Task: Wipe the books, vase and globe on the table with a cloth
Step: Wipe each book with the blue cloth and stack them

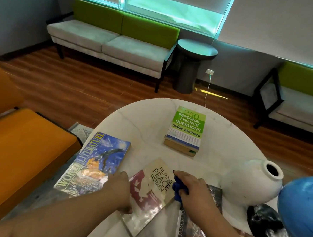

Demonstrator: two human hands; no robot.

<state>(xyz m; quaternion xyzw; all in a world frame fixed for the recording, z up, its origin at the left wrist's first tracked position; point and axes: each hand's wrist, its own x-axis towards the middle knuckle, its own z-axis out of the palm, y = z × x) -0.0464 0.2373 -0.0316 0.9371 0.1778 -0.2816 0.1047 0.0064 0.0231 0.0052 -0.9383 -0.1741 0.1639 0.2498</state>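
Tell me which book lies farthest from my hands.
The green 250 Personal Finance Questions book, topping a stack at the table's far side; World Literature, Filipino Peace Women and Guardians lie at the near edge.

Marble-look table smooth; vase matt ceramic-looking; Filipino Peace Women book glossy cover; cloth soft fabric.

Blue World Literature paperback lies flat on the left. Next to it is the cream-and-maroon Filipino Peace Women book, with a bunched blue cloth on its right edge. Dark Guardians book sits nearest. The green-and-white finance book tops a small stack further back. Round white ceramic vase is just beside the blue globe.
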